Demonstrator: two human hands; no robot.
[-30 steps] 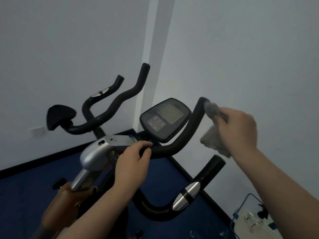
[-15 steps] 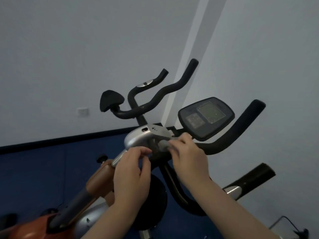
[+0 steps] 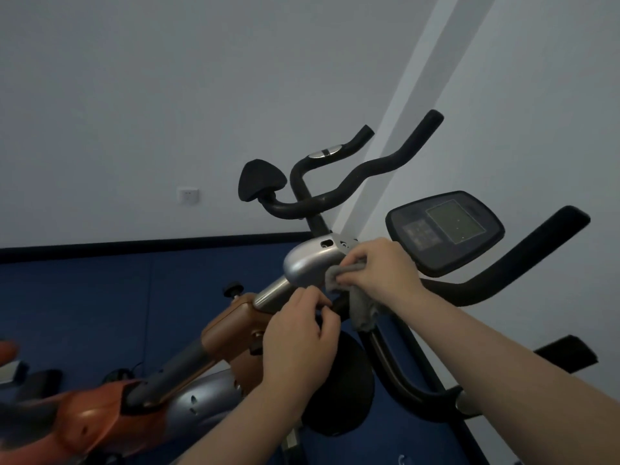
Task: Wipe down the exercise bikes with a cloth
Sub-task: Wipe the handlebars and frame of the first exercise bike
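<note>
Console (image 3: 444,231) and black handlebar (image 3: 523,263) crowd right; open air above silver housing (image 3: 310,261).

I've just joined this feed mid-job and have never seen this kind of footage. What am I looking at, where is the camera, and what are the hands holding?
There is no robot here. The single picture comes from a wide-angle camera worn on a person's head, looking forward and down, so the two bare arms entering from the bottom are the wearer's own. In front stands an orange and silver exercise bike with curved black handlebars and a dark oval console with a grey screen. The right hand presses a crumpled grey cloth against the shiny silver cap atop the handlebar post, with part of the cloth hanging below. The left hand grips the post just beneath that cap, apparently to steady it. Behind are a white wall, a white wall socket and blue floor.
</note>
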